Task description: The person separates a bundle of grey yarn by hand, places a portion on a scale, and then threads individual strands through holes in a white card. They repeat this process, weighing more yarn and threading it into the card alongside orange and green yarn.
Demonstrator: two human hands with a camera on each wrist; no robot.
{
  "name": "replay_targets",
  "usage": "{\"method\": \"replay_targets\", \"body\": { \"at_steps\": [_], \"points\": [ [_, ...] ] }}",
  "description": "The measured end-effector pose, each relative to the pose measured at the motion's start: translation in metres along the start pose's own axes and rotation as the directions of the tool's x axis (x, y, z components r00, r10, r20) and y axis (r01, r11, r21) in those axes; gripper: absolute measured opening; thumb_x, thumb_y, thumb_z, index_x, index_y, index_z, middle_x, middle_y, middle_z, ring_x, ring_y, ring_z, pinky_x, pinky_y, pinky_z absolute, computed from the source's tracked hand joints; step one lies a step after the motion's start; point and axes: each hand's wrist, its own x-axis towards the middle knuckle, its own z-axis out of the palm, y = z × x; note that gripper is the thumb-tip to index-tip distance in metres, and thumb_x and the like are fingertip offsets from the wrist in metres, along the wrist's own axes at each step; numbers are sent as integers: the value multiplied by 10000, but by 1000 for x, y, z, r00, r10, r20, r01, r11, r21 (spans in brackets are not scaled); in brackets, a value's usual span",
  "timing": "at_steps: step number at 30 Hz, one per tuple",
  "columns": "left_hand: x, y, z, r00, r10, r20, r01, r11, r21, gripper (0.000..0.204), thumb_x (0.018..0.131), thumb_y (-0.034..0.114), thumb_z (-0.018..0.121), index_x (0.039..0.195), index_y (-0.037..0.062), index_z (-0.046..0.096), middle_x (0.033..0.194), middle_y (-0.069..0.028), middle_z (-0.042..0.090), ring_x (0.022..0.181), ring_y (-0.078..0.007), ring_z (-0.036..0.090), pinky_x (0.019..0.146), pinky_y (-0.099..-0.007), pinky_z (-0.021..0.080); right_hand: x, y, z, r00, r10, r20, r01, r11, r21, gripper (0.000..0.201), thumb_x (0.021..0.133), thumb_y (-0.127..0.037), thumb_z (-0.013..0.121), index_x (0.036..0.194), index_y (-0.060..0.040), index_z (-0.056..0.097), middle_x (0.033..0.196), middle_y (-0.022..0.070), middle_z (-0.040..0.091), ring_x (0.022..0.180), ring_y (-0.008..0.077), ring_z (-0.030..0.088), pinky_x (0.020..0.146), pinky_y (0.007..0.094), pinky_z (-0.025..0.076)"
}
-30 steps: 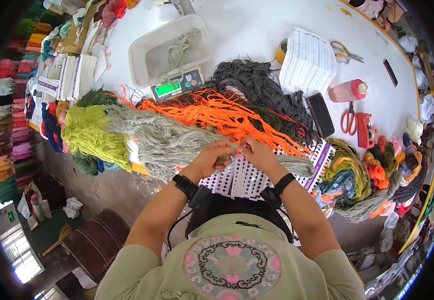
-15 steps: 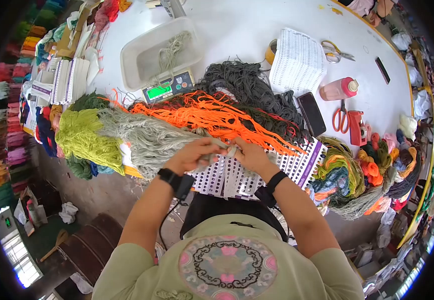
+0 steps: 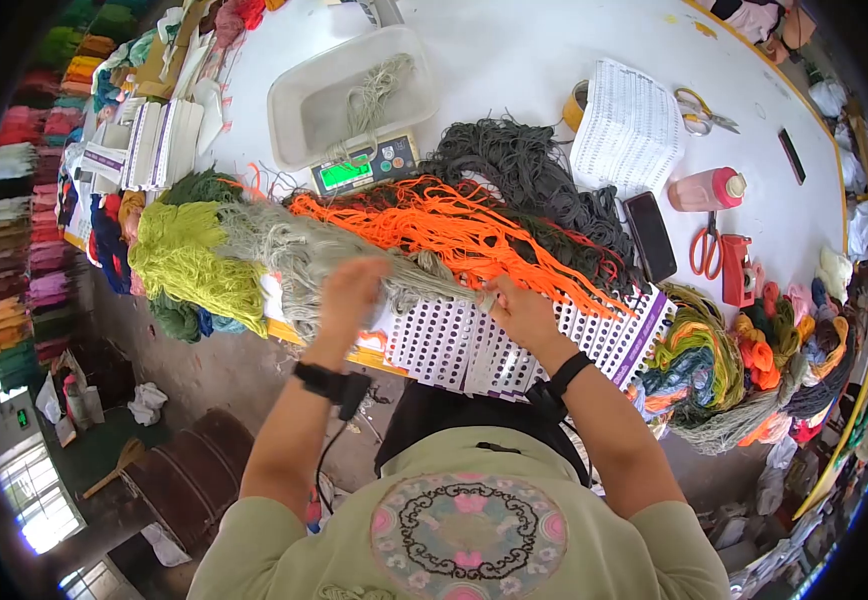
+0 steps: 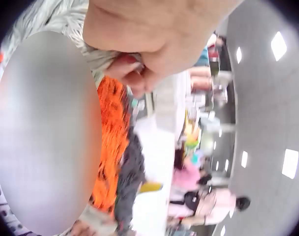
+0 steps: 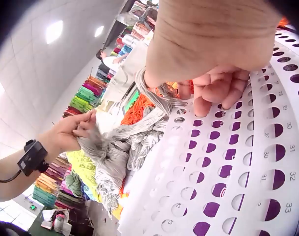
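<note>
Over the grey yarn [image 3: 299, 250], my left hand [image 3: 354, 300] is blurred in the head view. The right wrist view shows that left hand [image 5: 73, 132] pinching strands of the grey yarn [image 5: 110, 157]. The left wrist view has my left hand [image 4: 149, 37] with curled fingers at the grey strands. My right hand [image 3: 529, 318] holds the far end of the grey bundle above the punched cards [image 3: 444, 345]. Close up, a grey loop [image 5: 161, 101] passes by the thumb of my right hand [image 5: 213, 49], its other fingers bent above the cards [image 5: 213, 162].
Orange yarn [image 3: 454, 235] and dark grey yarn [image 3: 514, 160] lie behind the cards. Lime yarn [image 3: 189, 265] is at the left. Farther back are a scale [image 3: 394, 153] with a plastic tub [image 3: 289, 120], a phone [image 3: 649, 237], a bottle [image 3: 699, 190] and red-handled scissors [image 3: 706, 252].
My left hand has moved left, away from my right hand, over the grey bundle. The right hand stays by the cards with grey yarn in its fingers.
</note>
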Motion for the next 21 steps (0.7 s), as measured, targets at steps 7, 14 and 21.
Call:
{"method": "replay_targets", "body": {
  "at_steps": [7, 14, 21],
  "points": [
    [6, -32, 110, 861, 288, 419, -479, 736, 479, 165, 848, 144, 644, 969, 38, 680, 796, -143, 673, 699, -297, 649, 650, -374, 508, -2, -4, -1, 987, -71, -143, 70, 997, -10, 230, 862, -335, 603, 1006, -159, 567, 683, 80, 648, 651, 305, 655, 570, 425, 490],
    [21, -32, 91, 812, 74, 579, -446, 718, 534, 143, 832, 178, 638, 853, 40, 667, 781, -169, 654, 756, -352, 634, 669, -430, 487, 10, 14, 18, 965, -128, -231, 112, 990, -82, 91, 885, -240, 556, 923, -158, 562, 665, 84, 638, 609, 311, 633, 535, 432, 478],
    [19, -21, 63, 872, 44, 487, -380, 686, 620, 161, 838, 187, 627, 826, 29, 655, 755, -173, 646, 742, -357, 628, 661, -445, 476, 11, 12, 16, 966, -126, -227, 101, 988, -117, 53, 887, -249, 570, 896, -199, 587, 643, 63, 625, 590, 294, 627, 533, 419, 480]
  ]
}}
